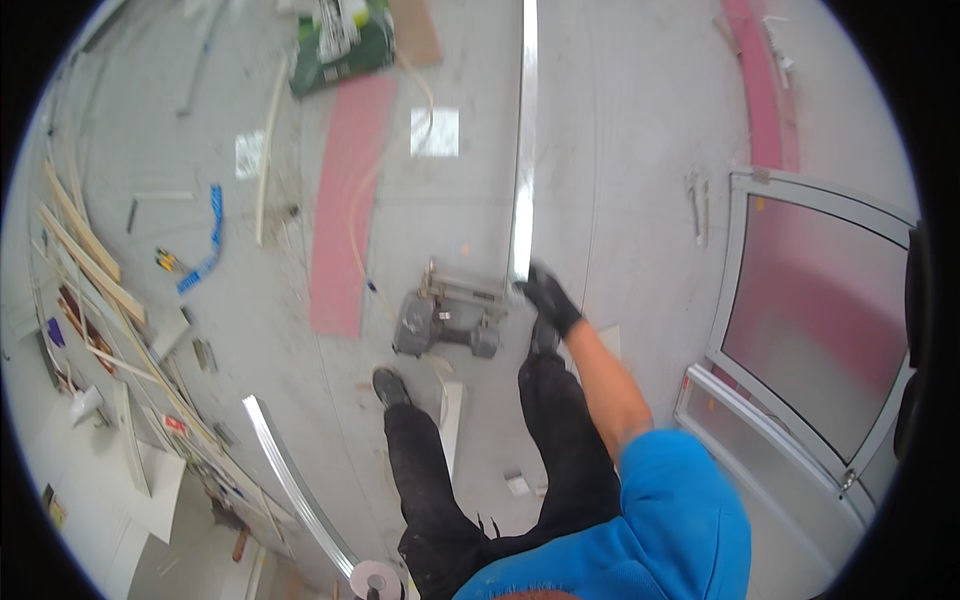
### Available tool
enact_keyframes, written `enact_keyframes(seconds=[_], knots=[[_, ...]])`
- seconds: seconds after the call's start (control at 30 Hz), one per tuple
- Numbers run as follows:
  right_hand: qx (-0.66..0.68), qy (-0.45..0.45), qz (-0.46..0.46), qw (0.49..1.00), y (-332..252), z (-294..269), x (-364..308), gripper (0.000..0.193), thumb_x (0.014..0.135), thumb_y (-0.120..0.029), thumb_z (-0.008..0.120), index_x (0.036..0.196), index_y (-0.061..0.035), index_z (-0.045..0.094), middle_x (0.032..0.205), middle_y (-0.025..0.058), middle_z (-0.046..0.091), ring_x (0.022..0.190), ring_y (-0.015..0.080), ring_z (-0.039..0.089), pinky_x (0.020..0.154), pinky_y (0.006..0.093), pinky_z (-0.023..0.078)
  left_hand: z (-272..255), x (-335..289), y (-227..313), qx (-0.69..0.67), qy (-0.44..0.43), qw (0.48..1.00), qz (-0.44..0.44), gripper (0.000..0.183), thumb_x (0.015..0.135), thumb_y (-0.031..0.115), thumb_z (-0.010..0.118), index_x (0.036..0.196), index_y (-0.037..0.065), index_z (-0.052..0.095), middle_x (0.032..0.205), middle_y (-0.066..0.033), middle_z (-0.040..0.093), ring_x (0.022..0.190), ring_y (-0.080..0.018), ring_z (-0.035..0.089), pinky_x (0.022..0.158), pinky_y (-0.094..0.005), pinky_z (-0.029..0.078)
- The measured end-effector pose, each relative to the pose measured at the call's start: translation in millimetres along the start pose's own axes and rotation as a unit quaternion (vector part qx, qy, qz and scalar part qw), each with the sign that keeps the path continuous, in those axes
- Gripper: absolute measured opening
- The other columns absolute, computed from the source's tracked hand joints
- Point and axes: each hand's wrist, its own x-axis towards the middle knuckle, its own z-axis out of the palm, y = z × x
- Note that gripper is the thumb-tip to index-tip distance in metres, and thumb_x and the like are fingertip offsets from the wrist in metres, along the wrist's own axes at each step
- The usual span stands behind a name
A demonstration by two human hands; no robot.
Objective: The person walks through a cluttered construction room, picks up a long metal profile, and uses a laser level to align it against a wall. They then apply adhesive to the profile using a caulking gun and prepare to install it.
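In a black glove, my right hand (pixel 550 302) is closed at the near end of a long, shiny metal profile (pixel 525 130), which runs away from me to the top of the view. A grey nail gun (pixel 440 325) lies on the floor to the left of that hand, in front of my feet. My left hand is out of sight. At the lower edge, a pale pink roll of tape (pixel 376 578) shows beside a second metal profile (pixel 290 475) that slants up to the left. A small black piece at the roll is too cut off to name.
A pink board strip (pixel 345 210) lies left of the nail gun, with a pale hose (pixel 358 215) across it. A green bag (pixel 345 50) sits beyond. Framed panels (pixel 815 300) stand at right. Long trim strips (pixel 90 250) and tools clutter the left.
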Motion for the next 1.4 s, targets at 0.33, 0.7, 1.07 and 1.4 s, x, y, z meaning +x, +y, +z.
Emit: enact_keyframes(seconds=[0.33, 0.7, 1.07, 1.4], knots=[[0.100, -0.057, -0.098, 0.988, -182.2, 25.8, -168.7, 0.036, 0.083, -0.028, 0.060, 0.100, 0.0035, 0.061, 0.100, 0.0162, 0.064, 0.091, 0.0260, 0.063, 0.082, 0.0389, 0.050, -33.5, 31.0, 85.3, -0.075, 0.001, 0.984, 0.162, 0.016, 0.082, 0.026, 0.070, 0.090, 0.013, 0.065, 0.064, -0.0057, 0.059, 0.051, -0.0132, 0.056, 0.045, -0.0297, 0.045], [-0.480, 0.270, -0.191, 0.813, -196.2, -174.9, -257.1, 0.032, 0.079, -0.032, 0.059, 0.083, -0.0002, 0.060, 0.080, 0.0190, 0.062, 0.078, 0.0352, 0.059, 0.070, 0.0469, 0.046, -89.7, 28.1, 204.2, -0.184, -0.006, 0.941, 0.284, 0.021, 0.081, 0.030, 0.070, 0.084, 0.009, 0.065, 0.063, -0.0071, 0.059, 0.052, -0.0156, 0.058, 0.049, -0.0315, 0.046], [-0.567, 0.304, -0.230, 0.730, -376.6, -72.6, -211.9, 0.056, 0.093, -0.050, 0.038, 0.077, -0.0035, 0.066, 0.080, 0.0241, 0.064, 0.082, 0.0443, 0.060, 0.071, 0.0520, 0.045, -123.9, 17.7, 111.6, -0.372, 0.100, 0.891, 0.242, 0.029, 0.080, 0.034, 0.070, 0.079, 0.005, 0.066, 0.061, -0.0085, 0.060, 0.053, -0.0181, 0.059, 0.052, -0.0333, 0.047], [-0.601, 0.139, -0.336, 0.712, -393.2, 98.1, -221.7, 0.065, 0.097, -0.055, 0.035, 0.072, -0.0017, 0.063, 0.065, 0.0183, 0.062, 0.061, 0.0369, 0.058, 0.055, 0.0479, 0.041, -80.6, -31.0, -73.4, -0.592, 0.157, 0.790, 0.003, 0.034, 0.079, 0.036, 0.070, 0.076, 0.002, 0.066, 0.060, -0.0077, 0.062, 0.053, -0.0174, 0.061, 0.055, -0.0330, 0.048]])
